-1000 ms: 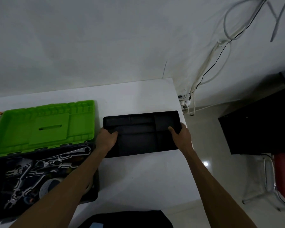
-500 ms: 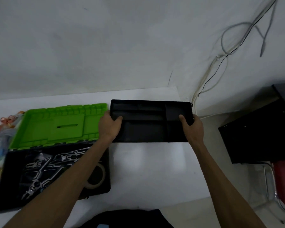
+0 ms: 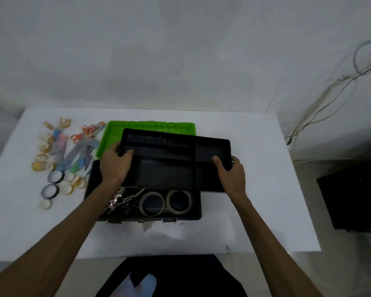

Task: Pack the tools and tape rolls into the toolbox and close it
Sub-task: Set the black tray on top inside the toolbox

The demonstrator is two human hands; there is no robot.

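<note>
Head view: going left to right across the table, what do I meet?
Loose tape rolls → orange scissors → left hand → black tray → right hand → bare table edge.

We have a single view, from a wide-angle camera worn on the head, looking forward and steeply down. Both forearms run up from the bottom corners to the left hand and right hand near mid-frame, close below us. Beyond the hands lie the worktop and the wall; floor shows right of the right hand.
</note>
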